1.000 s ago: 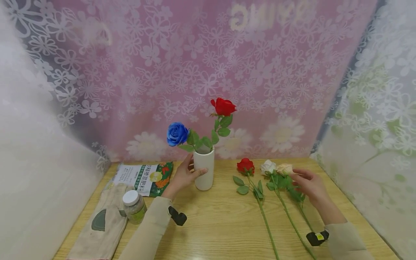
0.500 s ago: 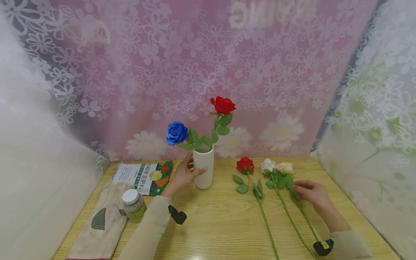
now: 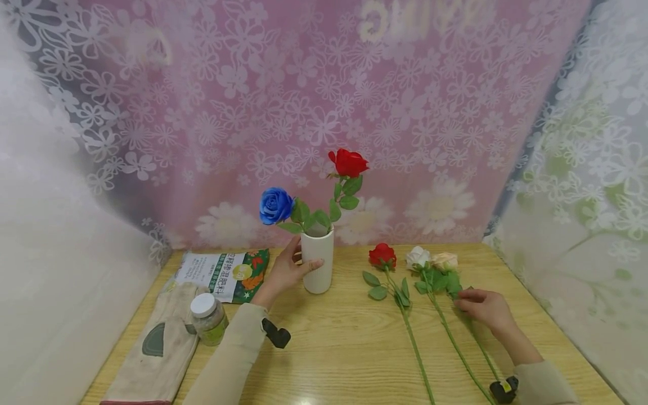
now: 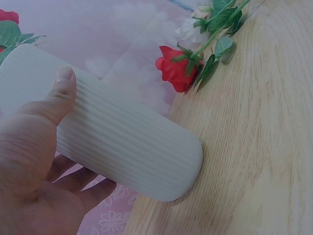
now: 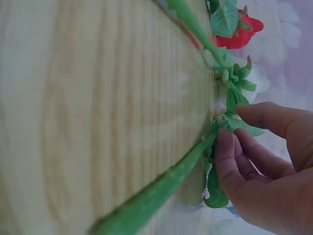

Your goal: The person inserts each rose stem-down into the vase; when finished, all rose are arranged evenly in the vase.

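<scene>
My left hand (image 3: 287,275) holds a white ribbed vase (image 3: 318,264) upright on the table, the thumb across its front and the other fingers behind it. A blue rose (image 3: 276,206) leans left out of the vase, and a red rose (image 3: 348,163) stands taller on the right. At the right, my right hand (image 3: 488,309) pinches the leafy upper stem of a cream rose (image 3: 445,261) lying on the table. In the right wrist view, its thumb and fingertips close around green leaves (image 5: 249,128). Beside that lie a white rose (image 3: 418,257) and another red rose (image 3: 382,256).
On the left, a printed bag (image 3: 223,277) lies behind a clear jar (image 3: 208,323) with a white lid. Beige fabric (image 3: 152,360) with a green patch is next to the jar. A pink flowered curtain (image 3: 283,112) hangs behind the wooden table (image 3: 344,343).
My right hand has moved from the cream rose's bloom down to the leaves on its stem. My left hand keeps its hold on the vase.
</scene>
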`<state>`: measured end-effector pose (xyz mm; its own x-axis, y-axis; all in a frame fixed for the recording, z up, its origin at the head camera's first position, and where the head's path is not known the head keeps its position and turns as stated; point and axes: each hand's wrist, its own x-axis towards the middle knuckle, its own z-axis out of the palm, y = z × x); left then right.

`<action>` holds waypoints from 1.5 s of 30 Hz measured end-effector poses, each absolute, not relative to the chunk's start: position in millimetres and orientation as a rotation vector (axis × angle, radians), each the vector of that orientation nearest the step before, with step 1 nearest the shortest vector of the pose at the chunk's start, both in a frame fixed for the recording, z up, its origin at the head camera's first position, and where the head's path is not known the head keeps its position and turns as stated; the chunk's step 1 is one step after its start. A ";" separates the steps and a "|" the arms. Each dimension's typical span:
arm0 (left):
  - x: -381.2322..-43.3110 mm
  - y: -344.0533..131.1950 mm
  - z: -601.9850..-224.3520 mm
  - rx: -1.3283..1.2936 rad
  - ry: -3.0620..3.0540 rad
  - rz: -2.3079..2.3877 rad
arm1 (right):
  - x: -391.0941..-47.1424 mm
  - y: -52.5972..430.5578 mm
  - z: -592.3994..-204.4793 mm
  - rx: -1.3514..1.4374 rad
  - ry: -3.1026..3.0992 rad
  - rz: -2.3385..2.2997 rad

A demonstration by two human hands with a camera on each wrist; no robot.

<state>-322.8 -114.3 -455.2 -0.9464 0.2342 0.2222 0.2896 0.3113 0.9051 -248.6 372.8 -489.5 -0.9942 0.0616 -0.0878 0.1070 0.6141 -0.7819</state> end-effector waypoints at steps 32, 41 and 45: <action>-316.5 -108.8 -446.5 -0.444 -2.470 -1.791 | -254.5 382.3 -496.8 0.153 3.125 -1.031; -303.7 -107.8 -431.0 -0.464 -2.472 -1.790 | -258.2 388.5 -490.0 0.090 3.019 -0.992; -299.5 -107.1 -427.7 -0.465 -2.469 -1.803 | -256.7 386.4 -486.4 0.086 2.993 -1.004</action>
<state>-299.5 -107.1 -427.7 -0.9535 0.2112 0.2148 0.2689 0.2752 0.9230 -256.7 386.4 -486.4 -0.9984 0.0570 -0.0012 0.0462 0.7963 -0.6032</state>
